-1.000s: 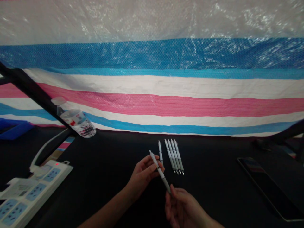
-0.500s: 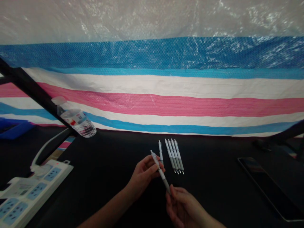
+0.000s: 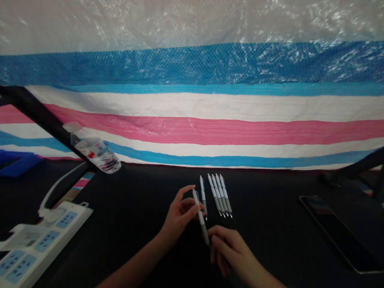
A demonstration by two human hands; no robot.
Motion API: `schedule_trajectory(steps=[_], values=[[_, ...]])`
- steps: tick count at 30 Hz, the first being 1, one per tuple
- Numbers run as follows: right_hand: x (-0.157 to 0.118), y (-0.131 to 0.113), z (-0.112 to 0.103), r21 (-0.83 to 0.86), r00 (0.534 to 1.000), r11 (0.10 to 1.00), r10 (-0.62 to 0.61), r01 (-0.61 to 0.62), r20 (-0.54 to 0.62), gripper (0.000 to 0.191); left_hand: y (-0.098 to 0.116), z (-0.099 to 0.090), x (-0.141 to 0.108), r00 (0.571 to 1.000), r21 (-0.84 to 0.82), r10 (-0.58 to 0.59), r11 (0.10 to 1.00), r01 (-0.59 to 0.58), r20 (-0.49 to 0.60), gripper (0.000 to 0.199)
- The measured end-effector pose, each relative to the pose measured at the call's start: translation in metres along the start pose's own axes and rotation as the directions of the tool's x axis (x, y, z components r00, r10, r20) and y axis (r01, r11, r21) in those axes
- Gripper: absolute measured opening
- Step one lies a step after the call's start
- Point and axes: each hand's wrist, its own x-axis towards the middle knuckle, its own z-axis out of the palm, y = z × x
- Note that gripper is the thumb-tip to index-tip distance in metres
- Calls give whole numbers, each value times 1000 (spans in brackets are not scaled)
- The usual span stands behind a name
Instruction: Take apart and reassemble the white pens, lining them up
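A white and grey click pen [image 3: 201,215] slants between my hands, its clicker end up and its lower end toward me. My left hand [image 3: 181,214] grips its upper half between thumb and fingers, the index fingertip resting at the clicker. At the grey lower end, the curled fingers of my right hand [image 3: 229,248] touch the pen; its tip is hard to make out. Just behind my left fingertips a similar single pen [image 3: 203,194] lies on the black table [image 3: 264,232]. To its right, several matching pens [image 3: 220,196] lie side by side, tips toward me.
A white power strip [image 3: 39,244] with a plugged-in cable lies at left. Behind it are a tilted plastic bottle [image 3: 100,154] and a blue tray [image 3: 21,164]. A black phone [image 3: 339,236] lies at right. A striped plastic sheet [image 3: 192,132] hangs along the back.
The held pen has turned more upright, its lower end moving left. My left index finger has lifted to the clicker end. My right hand's grip at the lower end has shifted.
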Motion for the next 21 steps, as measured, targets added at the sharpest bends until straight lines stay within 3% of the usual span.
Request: schedule_trajectory(steps=[4, 9, 14, 18, 21], values=[[2, 2, 2, -15, 1000, 1000, -2, 2, -3, 48, 0, 0, 1, 1000, 8, -6, 1000, 6, -5, 53], [1, 1, 2, -36, 999, 999, -25, 25, 20, 44, 0, 1, 2, 999, 0, -20, 1000, 20, -30, 63], [0, -3, 1, -38, 1000, 999, -18, 19, 19, 39, 0, 1, 1, 1000, 25, -14, 1000, 14, -1, 54], [1, -2, 1, -54, 1000, 998, -9, 9, 2, 37, 0, 0, 2, 1000, 9, -6, 1000, 6, -20, 68], [1, 0, 1, -42, 1000, 999, -4, 5, 14, 36, -1, -2, 2, 1000, 16, -4, 1000, 5, -24, 59]])
